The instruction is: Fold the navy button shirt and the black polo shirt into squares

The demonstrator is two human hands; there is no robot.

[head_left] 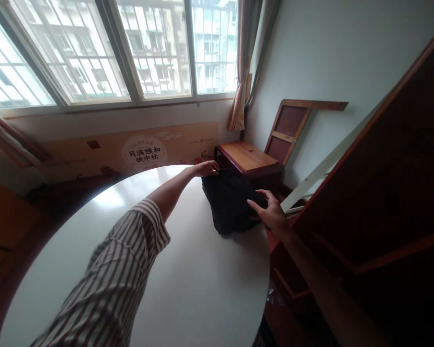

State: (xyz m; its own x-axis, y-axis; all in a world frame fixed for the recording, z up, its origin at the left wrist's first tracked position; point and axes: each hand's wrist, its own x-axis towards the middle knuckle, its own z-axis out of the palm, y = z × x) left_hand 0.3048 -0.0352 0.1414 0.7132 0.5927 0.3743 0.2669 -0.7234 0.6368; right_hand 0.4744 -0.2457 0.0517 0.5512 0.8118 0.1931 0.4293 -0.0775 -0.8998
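Dark folded fabric garment is laid at the far right edge of the round white tabletop; its far corner is pinched by the left hand, its near side touched by the right hand with fingers spread loose.

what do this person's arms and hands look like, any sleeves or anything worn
The left arm wears a short, loose sleeve with dark and pale stripes, ending near the elbow. The right arm shows no sleeve. Both the left hand and right hand are bare: no gloves or watch visible.
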